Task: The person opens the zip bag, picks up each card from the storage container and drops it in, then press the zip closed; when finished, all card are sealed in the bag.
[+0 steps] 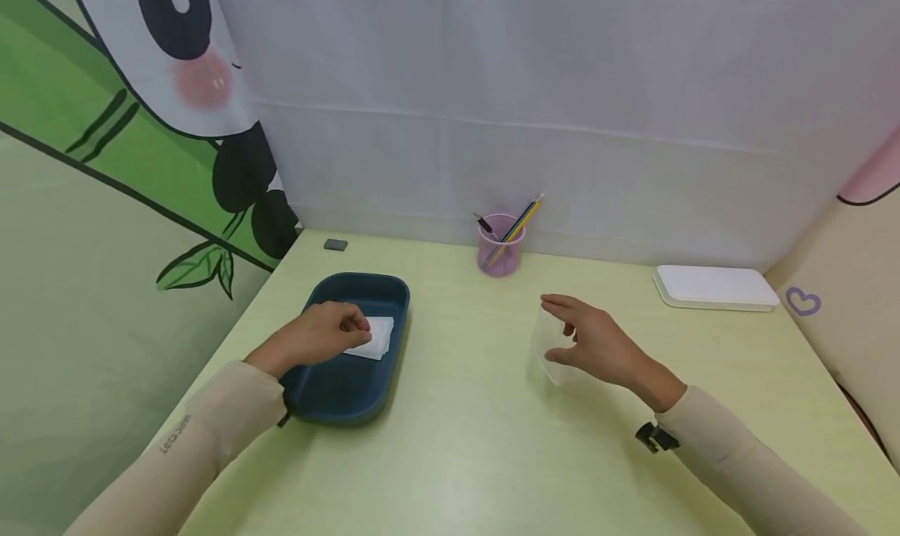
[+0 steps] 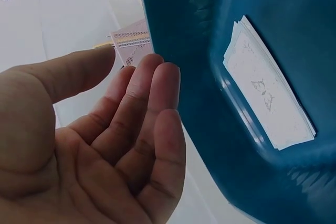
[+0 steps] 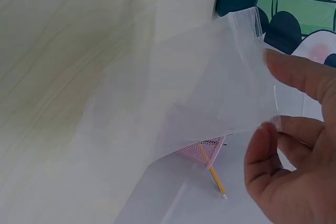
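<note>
A deep blue tray (image 1: 337,395) stands on the left of the table, with a small stack of white paper slips (image 1: 377,339) in it. In the left wrist view, the top slip (image 2: 268,98) bears a faint grey mark. My left hand (image 1: 325,334) is over the tray, fingers loosely bent and holding nothing; it partly covers the slips in the head view. My right hand (image 1: 598,344) holds a clear plastic bag (image 3: 210,82) by its edge, right of the table's middle. Thumb and fingers are spread along that edge, and the bag hangs down toward the table.
A pink mesh pen cup (image 1: 501,259) with pencils and a pen stands at the back. A small dark grey block (image 1: 335,244) lies at the back left. On the back right lies a white flat case (image 1: 717,287). A pale cloth (image 1: 562,130) hangs behind the table.
</note>
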{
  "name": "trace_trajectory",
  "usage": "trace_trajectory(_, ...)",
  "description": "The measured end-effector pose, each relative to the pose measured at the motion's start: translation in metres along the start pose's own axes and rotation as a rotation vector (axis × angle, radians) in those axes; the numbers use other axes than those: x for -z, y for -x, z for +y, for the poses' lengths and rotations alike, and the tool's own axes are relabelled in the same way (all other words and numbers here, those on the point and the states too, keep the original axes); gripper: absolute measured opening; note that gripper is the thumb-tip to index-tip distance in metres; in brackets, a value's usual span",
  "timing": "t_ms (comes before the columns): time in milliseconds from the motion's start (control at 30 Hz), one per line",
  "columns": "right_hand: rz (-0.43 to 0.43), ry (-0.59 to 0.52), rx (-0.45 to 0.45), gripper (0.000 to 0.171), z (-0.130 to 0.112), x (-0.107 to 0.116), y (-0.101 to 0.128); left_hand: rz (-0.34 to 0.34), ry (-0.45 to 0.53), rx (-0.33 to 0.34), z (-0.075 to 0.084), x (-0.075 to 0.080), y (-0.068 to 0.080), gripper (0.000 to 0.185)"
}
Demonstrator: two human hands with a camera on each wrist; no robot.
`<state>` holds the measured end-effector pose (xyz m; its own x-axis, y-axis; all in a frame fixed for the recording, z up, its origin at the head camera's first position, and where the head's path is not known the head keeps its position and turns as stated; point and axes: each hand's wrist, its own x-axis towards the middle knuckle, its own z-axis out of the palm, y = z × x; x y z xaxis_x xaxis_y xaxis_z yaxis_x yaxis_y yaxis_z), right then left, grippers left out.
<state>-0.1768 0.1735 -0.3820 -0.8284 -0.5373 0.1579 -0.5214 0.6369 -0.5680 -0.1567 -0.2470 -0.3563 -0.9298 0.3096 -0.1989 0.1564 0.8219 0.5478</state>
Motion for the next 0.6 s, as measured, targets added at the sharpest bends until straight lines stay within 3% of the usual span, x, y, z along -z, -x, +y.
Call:
trace_trajectory(200, -0.023, 0.023, 0.03, 0.081, 0.002, -0.004, -0.002, 0.005, 0.011, -0.004, 0.001, -0.006, 0.004, 0.015)
trace_trajectory(300, -0.044, -0.012, 0.03, 0.084, 0.0, -0.007, -0.003, 0.009, -0.004, -0.048, 0.013, -0.013, 0.005, 0.014)
trace_trajectory(433, -0.045, -0.013, 0.024, 0.082, -0.007, -0.01, -0.006, -0.027, -0.107, -0.16, 0.06, -0.033, -0.006, 0.02)
trace_trajectory(533, -0.063, -0.029, 0.027, 0.08, -0.017, -0.014, -0.007, -0.074, -0.28, -0.284, 0.099, -0.056, -0.019, 0.035)
trace_trajectory(600, -0.081, -0.056, 0.034, 0.078, -0.024, -0.017, -0.008, -0.087, -0.409, -0.366, 0.115, -0.071, -0.028, 0.044)
